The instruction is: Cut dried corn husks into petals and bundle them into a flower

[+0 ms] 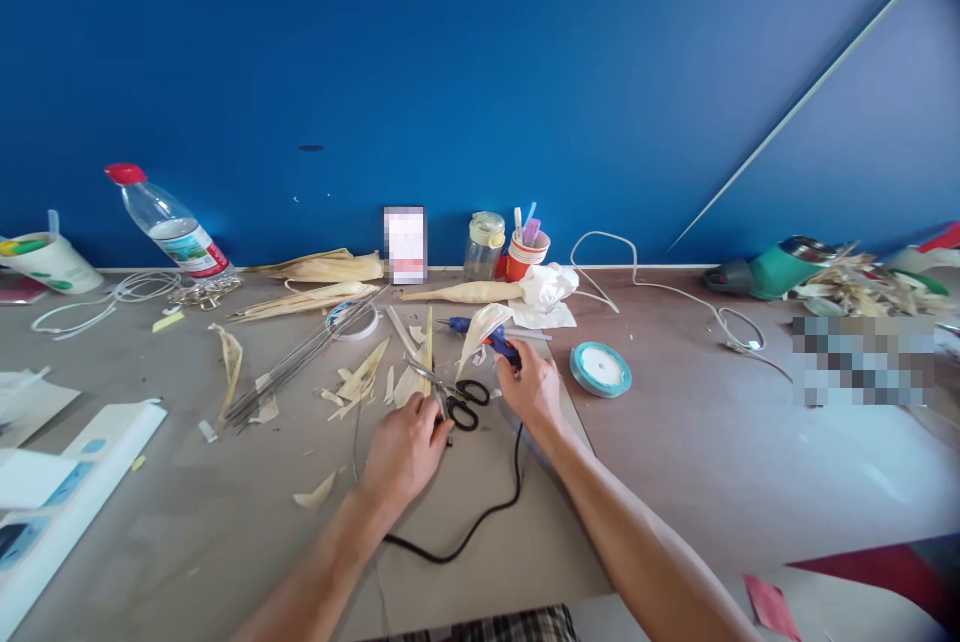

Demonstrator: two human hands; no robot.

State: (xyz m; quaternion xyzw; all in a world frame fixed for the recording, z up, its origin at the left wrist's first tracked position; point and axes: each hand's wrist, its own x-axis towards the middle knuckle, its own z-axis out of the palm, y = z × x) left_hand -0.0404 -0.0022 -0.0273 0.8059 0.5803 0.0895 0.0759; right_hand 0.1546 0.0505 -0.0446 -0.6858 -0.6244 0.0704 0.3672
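My right hand is wrapped round the blue handle of a glue gun, its nozzle pointing left. A black cord loops on the table below. Just left of it, my left hand is low over the table with its fingers curled; what they hold, if anything, is hidden. Beside those fingers lie scissors with black handles. A strip of dried corn husk stands up behind the left hand, and a curled husk piece rests by the glue gun.
Thin metal wires lie to the left, near a roll of tape. A ribbon spool sits to the right. Along the wall stand a bottle, a phone, a jar and a red cup. A power strip is front left.
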